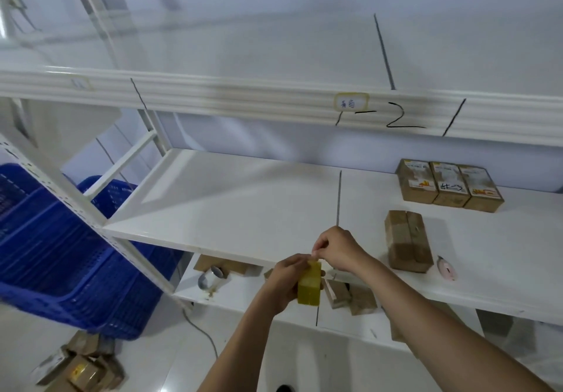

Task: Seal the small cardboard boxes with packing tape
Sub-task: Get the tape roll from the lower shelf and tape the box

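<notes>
My left hand (285,279) grips a yellowish roll of packing tape (309,286), held edge-on in front of the white shelf's front edge. My right hand (336,250) pinches at the top of the roll with thumb and forefinger, where the tape's end sits. A small plain cardboard box (408,241) lies on the middle shelf (243,203) to the right of my hands, its top seam showing. Three small boxes (449,184) with labels on top stand in a row at the back right of the same shelf.
A pink utility knife (447,267) lies right of the plain box. On the lower shelf sit a clear tape roll (210,279) and several cardboard pieces (350,295). Stacked blue crates (61,248) stand at left, with loose boxes (82,367) on the floor.
</notes>
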`<state>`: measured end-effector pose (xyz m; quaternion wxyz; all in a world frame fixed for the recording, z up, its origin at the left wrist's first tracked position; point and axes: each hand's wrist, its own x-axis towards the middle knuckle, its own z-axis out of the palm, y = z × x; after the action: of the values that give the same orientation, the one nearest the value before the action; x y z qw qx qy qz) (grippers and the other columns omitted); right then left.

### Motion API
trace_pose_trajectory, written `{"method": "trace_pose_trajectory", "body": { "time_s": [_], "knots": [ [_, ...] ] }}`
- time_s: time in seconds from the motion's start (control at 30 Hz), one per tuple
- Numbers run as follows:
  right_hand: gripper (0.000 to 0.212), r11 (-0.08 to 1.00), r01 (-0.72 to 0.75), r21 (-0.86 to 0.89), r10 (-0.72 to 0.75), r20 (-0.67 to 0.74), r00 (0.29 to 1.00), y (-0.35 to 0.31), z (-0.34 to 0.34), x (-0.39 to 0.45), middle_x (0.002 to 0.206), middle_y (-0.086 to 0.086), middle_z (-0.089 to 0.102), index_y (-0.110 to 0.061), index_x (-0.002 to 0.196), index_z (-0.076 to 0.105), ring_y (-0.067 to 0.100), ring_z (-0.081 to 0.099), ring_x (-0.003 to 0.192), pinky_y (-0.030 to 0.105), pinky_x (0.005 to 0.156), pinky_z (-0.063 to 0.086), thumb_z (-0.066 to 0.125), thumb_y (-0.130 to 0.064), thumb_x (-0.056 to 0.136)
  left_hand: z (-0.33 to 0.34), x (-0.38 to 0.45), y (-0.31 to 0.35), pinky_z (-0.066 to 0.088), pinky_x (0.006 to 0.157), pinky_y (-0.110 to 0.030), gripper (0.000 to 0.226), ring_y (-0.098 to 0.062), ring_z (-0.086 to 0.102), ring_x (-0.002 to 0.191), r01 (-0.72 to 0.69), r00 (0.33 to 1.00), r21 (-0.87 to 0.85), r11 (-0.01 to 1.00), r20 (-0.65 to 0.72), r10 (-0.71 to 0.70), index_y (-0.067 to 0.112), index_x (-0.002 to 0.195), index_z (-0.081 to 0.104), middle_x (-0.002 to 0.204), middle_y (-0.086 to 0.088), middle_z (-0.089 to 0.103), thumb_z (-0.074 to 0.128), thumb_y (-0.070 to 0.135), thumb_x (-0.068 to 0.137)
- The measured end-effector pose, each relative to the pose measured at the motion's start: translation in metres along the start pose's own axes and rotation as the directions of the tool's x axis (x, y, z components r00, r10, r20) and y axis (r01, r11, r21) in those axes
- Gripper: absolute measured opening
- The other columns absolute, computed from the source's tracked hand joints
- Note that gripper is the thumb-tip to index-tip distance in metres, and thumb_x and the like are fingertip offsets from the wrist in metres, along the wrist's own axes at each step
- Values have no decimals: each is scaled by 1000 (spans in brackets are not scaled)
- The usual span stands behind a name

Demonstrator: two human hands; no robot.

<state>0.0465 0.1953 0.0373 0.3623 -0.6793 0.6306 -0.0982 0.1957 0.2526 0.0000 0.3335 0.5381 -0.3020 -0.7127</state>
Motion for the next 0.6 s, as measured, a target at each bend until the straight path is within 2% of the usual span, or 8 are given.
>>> {"method": "trace_pose_trajectory", "body": {
  "time_s": [0.1, 0.23, 0.37, 0.47, 0.53, 0.6],
  "knots": [
    [8, 1000, -21, 8, 21, -23, 1000, -2, 13, 4, 90, -3, 71, -11, 91, 79, 7, 62, 83, 8, 63, 40, 71, -11, 91, -17, 2, -9, 57, 82, -37, 31, -31, 72, 100, 10, 998, 9, 1000, 63, -11, 18, 130, 61, 110, -16, 74, 57, 12, 100],
    [9, 999, -21, -41, 20, -38, 999, -4, 27, 7, 97, 2, 74, -8, 91, 77, 10, 63, 84, 10, 63, 42, 69, -9, 92, -28, 6, -16, 58, 76, -34, 38, -26, 74, 92, 14, 997, 9, 1000, 76, -15, 18, 132, 60, 107, -16, 75, 64, 6, 95],
    [10, 995, -50, -87, 44, -69, 997, -5, 45, 9, 98, 6, 71, -10, 89, 71, 19, 66, 91, 25, 78, 53, 63, -8, 95, -33, 14, -23, 60, 70, -34, 47, -23, 76, 84, 26, 999, -16, 1000, 24, -25, 17, 134, 58, 101, -13, 75, 69, 1, 91],
    [12, 990, -41, -138, 32, -65, 997, 4, 55, 11, 103, 7, 67, -9, 92, 66, 21, 64, 94, 29, 82, 53, 56, -4, 97, -39, 21, -29, 61, 76, -41, 59, -31, 71, 95, 63, 997, -81, 995, -49, -68, 17, 137, 48, 116, -18, 66, 75, 3, 86],
    [15, 985, -36, -166, 28, -49, 998, 10, 61, 11, 102, 8, 66, -8, 91, 64, 20, 63, 93, 31, 82, 53, 51, -4, 97, -42, 28, -36, 60, 81, -43, 55, -32, 67, 99, 77, 990, -54, 996, -115, -82, 13, 129, 50, 118, -18, 61, 78, 6, 83],
    [15, 981, -40, -192, 32, -47, 998, 12, 68, 12, 102, 8, 64, -5, 96, 64, 21, 62, 92, 33, 82, 53, 50, -3, 98, -40, 34, -43, 60, 82, -43, 48, -30, 67, 95, 89, 975, 11, 996, -203, -85, 12, 117, 53, 112, -17, 62, 82, 9, 78]
  ]
}}
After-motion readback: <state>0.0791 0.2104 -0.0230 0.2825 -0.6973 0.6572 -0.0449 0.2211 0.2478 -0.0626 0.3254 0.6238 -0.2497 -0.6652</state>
